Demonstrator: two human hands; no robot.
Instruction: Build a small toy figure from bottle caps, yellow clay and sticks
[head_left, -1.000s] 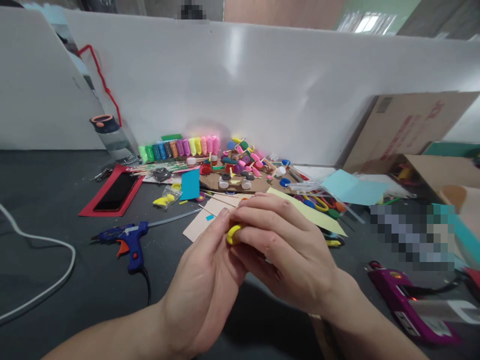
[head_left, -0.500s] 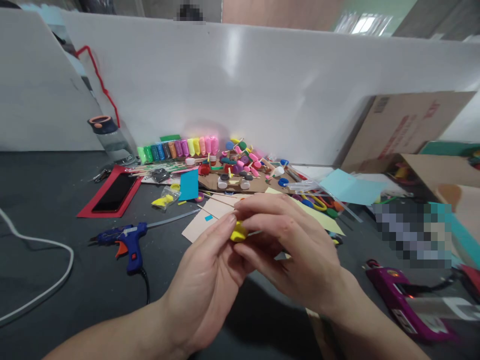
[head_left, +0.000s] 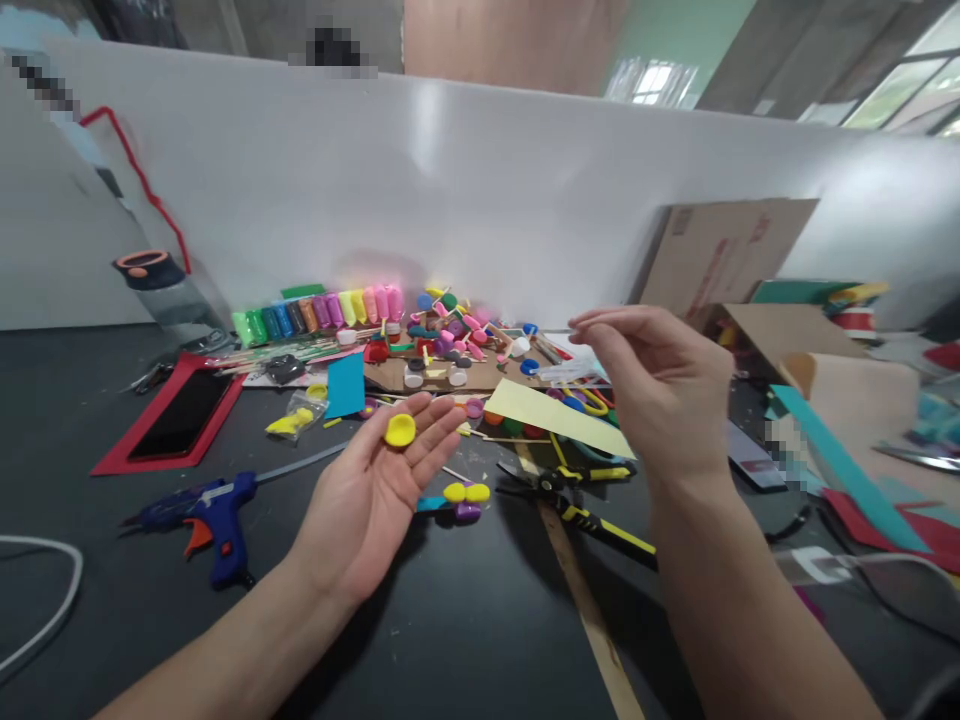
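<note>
Palm up, my left hand (head_left: pixel 364 510) is held over the table with its fingers stretched out. A small round, slightly cupped piece of yellow clay (head_left: pixel 400 430) rests on it beside the thumb. My right hand (head_left: pixel 660 380) is raised to the right, with thumb and fingers brought together in a pinch; whatever may be between the tips cannot be made out. Just beyond the left fingertips lie yellow and purple clay pieces (head_left: pixel 466 495) with a blue strip. Black-and-yellow pliers (head_left: pixel 600 525) lie below my right hand.
A blue glue gun (head_left: pixel 225 520) lies at left, near a phone (head_left: pixel 180 415) on red card. Behind are a water bottle (head_left: pixel 169 300), a row of coloured clay packs (head_left: pixel 322 308) and a heap of small clay pieces (head_left: pixel 457 335). A cardboard box (head_left: pixel 780 335) stands at right.
My hands have parted: the right has lifted away up and to the right, and the left has opened flat with the yellow clay on it. The view has turned right, showing the pliers.
</note>
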